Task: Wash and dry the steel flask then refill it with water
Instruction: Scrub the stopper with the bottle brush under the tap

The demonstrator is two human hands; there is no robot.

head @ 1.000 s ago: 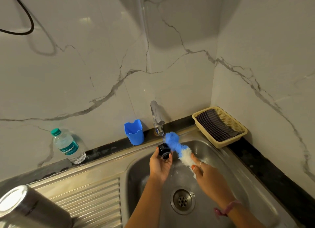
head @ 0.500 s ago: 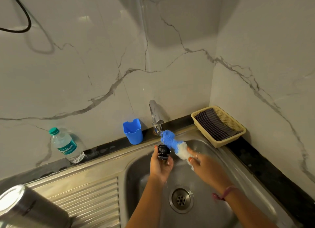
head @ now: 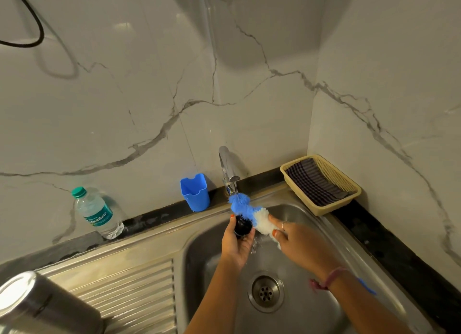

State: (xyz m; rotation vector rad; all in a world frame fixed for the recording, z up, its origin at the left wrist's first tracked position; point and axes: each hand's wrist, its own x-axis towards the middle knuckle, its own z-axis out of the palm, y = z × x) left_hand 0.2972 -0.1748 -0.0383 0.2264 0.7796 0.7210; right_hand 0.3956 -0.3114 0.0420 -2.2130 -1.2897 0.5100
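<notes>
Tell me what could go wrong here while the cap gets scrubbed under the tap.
The left hand holds the small black cap right above the open drain; wet, it might slip and drop. The steel flask lies at the drainboard's near edge and could roll. The brush under the running tap may splash.

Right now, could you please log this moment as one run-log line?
step: washing cap | left hand: holds black cap | right hand: grips brush | tap: running | flask: on drainboard
</notes>
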